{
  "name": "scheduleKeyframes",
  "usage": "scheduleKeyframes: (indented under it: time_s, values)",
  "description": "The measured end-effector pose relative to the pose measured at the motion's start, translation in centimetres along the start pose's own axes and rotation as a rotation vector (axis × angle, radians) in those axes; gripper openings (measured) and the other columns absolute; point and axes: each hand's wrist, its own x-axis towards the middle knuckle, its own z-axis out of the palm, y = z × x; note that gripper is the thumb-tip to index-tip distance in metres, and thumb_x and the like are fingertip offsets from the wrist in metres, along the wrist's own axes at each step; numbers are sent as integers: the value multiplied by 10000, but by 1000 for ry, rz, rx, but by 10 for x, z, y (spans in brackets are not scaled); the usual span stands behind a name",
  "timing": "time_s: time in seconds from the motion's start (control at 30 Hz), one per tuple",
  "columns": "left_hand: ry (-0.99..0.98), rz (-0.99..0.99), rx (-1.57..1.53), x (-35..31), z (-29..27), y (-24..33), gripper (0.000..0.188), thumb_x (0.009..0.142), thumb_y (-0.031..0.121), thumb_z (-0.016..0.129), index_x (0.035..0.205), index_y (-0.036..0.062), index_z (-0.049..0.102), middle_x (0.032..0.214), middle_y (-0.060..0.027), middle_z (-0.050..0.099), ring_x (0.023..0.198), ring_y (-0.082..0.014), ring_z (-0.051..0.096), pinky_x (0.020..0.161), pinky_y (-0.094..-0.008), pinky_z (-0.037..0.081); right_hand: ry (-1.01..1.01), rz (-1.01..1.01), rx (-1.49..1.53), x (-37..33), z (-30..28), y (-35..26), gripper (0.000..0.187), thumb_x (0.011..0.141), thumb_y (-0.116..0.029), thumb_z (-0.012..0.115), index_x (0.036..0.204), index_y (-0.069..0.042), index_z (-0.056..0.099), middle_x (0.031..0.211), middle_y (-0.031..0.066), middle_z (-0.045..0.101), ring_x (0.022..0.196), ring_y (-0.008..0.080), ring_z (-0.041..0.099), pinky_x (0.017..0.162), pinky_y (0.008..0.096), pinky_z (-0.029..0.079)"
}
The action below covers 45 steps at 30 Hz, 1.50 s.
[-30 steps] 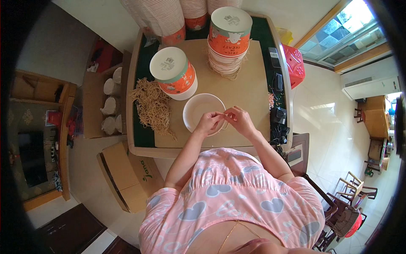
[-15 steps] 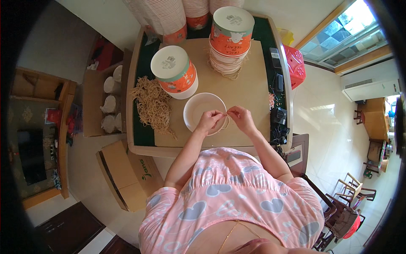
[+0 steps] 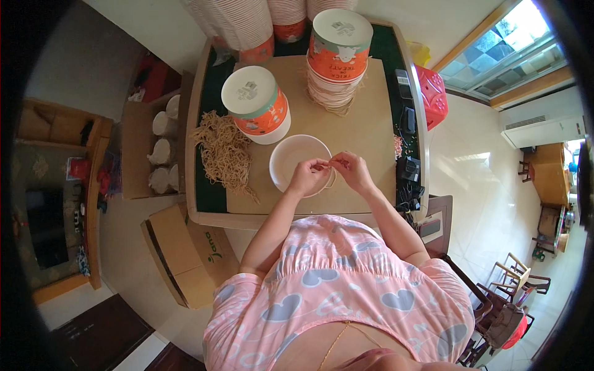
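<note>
A white paper bucket [image 3: 291, 154] stands with its open mouth up at the near middle of the table. Over its right rim my left hand [image 3: 309, 176] and my right hand [image 3: 351, 172] meet, fingertips pinched together. A thin beige cord [image 3: 333, 180] loops down beside the rim just under my fingers; its end between the fingertips is too small to make out. To the left lies a tangled heap of beige cords [image 3: 224, 151]. Behind it an orange-and-white bucket [image 3: 263, 117] sits upside down over another white one.
A stack of upturned orange buckets [image 3: 339, 52] with cords hanging round it stands at the back. Taller stacks of nested buckets [image 3: 238, 25] are behind. Black adapters [image 3: 408, 168] and small pink bits [image 3: 398, 146] line the right edge. A carton of white buckets [image 3: 162, 151] stands left.
My fingertips have shifted slightly, still pinched together over the bucket's rim. The bucket has moved a touch to the right.
</note>
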Motion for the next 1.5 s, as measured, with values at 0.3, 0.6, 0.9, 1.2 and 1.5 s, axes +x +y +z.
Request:
scheduleKeyframes:
  time_s: [0.3, 0.6, 0.9, 1.2, 1.5]
  values:
    - [55, 0, 181, 0, 1, -3, 115, 792, 110, 668, 863, 20, 670, 773, -46, 669, 710, -90, 598, 661, -240, 477, 54, 13, 70, -2, 3, 1, 142, 794, -58, 629, 932, -25, 634, 767, 92, 622, 659, 142, 597, 593, 267, 479]
    - [-3, -127, -24, 1, -3, -7, 128, 840, 94, 601, 906, 2, 660, 797, -16, 647, 734, -60, 556, 666, -209, 440, -1, -69, -238, -8, 6, -3, 172, 769, -123, 646, 927, -61, 615, 784, 94, 569, 637, 209, 582, 598, 325, 480]
    - [-12, -125, -1, 1, -2, -1, 147, 847, 104, 592, 911, -2, 673, 790, -3, 642, 736, -56, 551, 664, -204, 427, 5, -96, -170, -2, 5, -2, 108, 804, -112, 623, 874, -30, 625, 775, 99, 592, 636, 206, 594, 592, 313, 485]
    - [19, -109, -5, 2, -1, 0, 155, 855, 164, 590, 818, 45, 683, 624, 66, 560, 483, -3, 384, 425, -186, 266, 82, 53, 75, -2, 4, 8, 108, 816, -85, 635, 909, -31, 625, 691, 32, 600, 604, 82, 520, 553, 237, 433]
    - [22, -98, 14, 3, 0, 1, 142, 854, 157, 591, 835, 51, 684, 616, 69, 560, 458, 2, 364, 406, -185, 249, -11, -151, -174, -4, 1, -3, 94, 794, -98, 638, 883, -67, 641, 761, 74, 562, 614, 183, 567, 564, 294, 474]
